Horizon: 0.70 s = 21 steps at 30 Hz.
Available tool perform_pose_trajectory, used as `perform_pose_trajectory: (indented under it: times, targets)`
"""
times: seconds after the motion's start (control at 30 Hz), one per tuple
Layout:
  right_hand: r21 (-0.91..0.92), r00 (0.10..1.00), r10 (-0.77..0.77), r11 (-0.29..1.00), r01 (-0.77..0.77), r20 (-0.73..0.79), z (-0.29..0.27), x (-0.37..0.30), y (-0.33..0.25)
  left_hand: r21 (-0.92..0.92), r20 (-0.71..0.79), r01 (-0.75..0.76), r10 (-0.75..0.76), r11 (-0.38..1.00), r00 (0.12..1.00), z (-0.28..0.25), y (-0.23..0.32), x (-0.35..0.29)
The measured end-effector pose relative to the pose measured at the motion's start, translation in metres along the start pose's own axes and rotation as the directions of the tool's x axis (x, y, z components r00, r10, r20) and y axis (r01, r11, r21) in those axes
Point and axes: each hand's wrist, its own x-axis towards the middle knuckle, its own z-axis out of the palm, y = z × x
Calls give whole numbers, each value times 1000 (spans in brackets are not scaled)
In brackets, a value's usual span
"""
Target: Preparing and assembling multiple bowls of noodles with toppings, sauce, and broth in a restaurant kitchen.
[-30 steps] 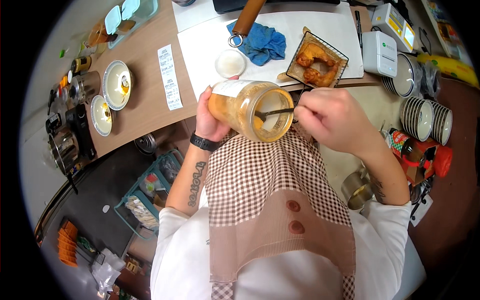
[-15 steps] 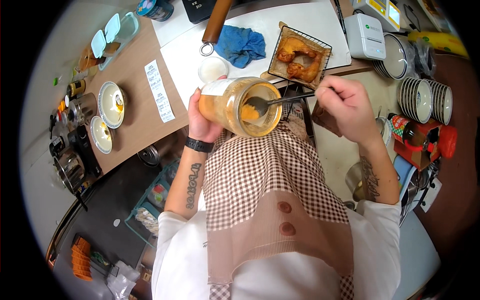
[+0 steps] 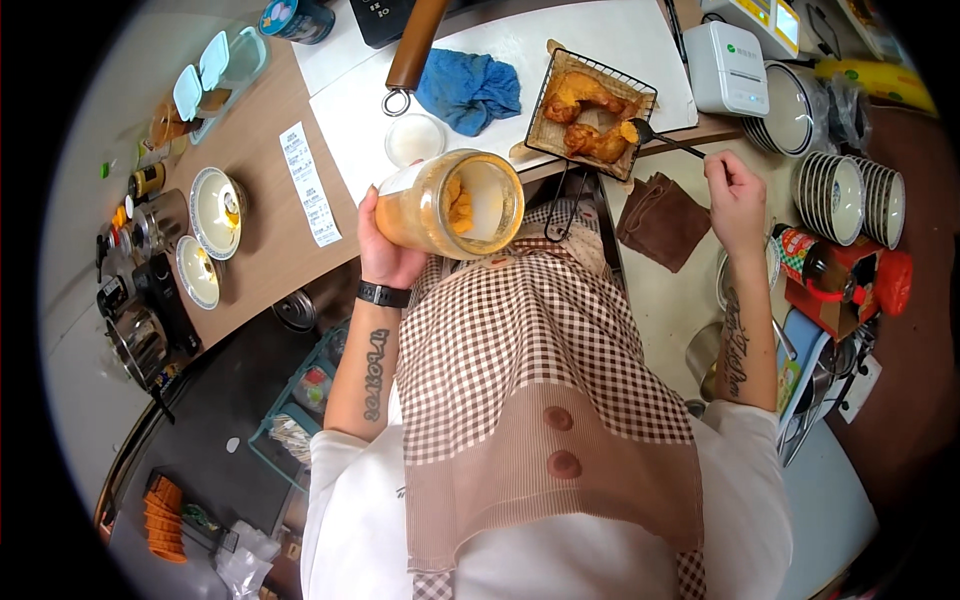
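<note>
My left hand is wrapped round a clear jar tilted with its mouth to the right. Orange powder clings inside it. Between the fingers of my right hand is the handle of a dark spoon. Its bowl carries a heap of orange powder and hangs over the right side of a black wire basket. Two browned chicken legs lie in the basket on brown paper. A white round lid rests left of it, above the jar.
A blue cloth and a wooden-handled tool lie at the back. To the right are a folded brown cloth, a white printer and stacked bowls. A paper receipt and two bowls occupy the left counter.
The spoon has come out of the jar with powder and moved right and away to the basket. My left hand and the jar have shifted slightly left.
</note>
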Motion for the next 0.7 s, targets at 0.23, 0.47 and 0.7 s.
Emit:
perform_pose_trajectory:
  times: [0.23,0.47,0.7]
  targets:
    - [-191,992,-125,974,124,3,5,-2,-1,14,-6,0,0,1000,1000,-1,-1,0]
    - [-216,982,-188,958,188,24,3,-2,-3,-2,-33,8,-8,1000,999,-1,-3,-1]
    - [-238,969,-243,940,245,38,6,-5,-7,-16,-13,21,-21,1000,1000,3,-3,-4]
